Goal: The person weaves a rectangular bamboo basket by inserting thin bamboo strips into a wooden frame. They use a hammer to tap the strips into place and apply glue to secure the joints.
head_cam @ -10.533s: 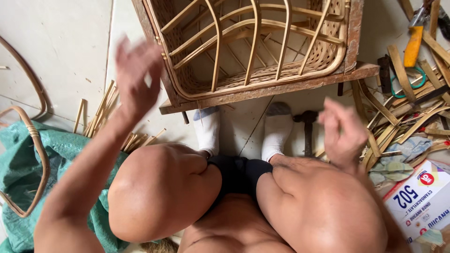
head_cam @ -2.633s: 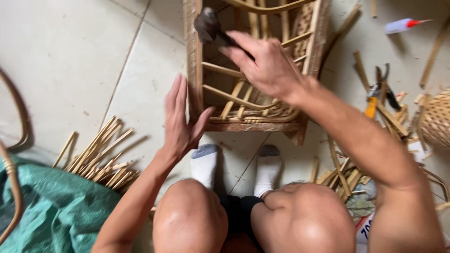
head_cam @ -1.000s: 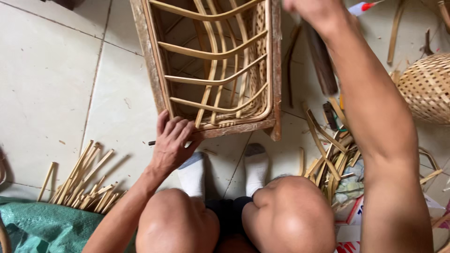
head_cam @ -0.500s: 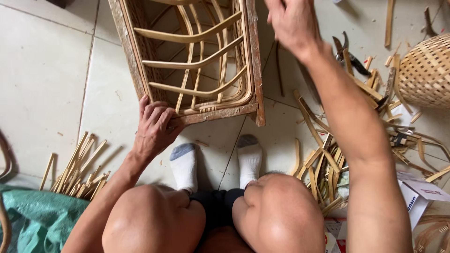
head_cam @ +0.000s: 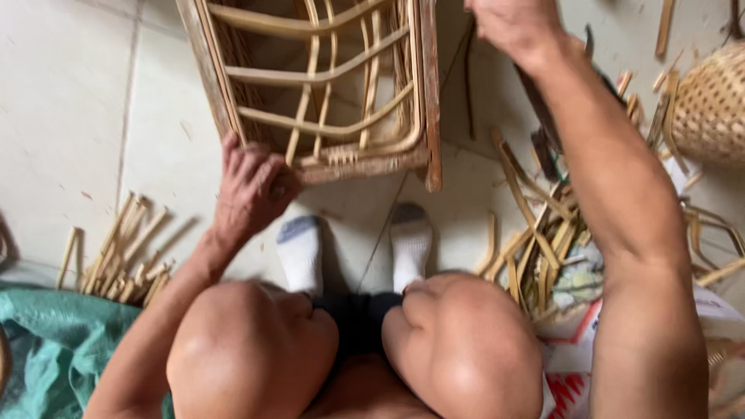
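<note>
Rattan frame (head_cam: 326,101) gripped by left hand (head_cam: 252,186) | right hand (head_cam: 512,23) grip unclear | sticks (head_cam: 124,252) left

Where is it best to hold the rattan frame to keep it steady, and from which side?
Probably the near left corner of the rattan frame, from the person's side: its straight outer rail meets the bottom bar there, giving a firm edge. The left hand already grips it.

Soft, even daylight — faint shadows on the floor, slight motion blur.

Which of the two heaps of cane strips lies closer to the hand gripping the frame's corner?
The short-stick heap beside the green cloth, nearest the left hand; the other heap lies under the right arm.
</note>
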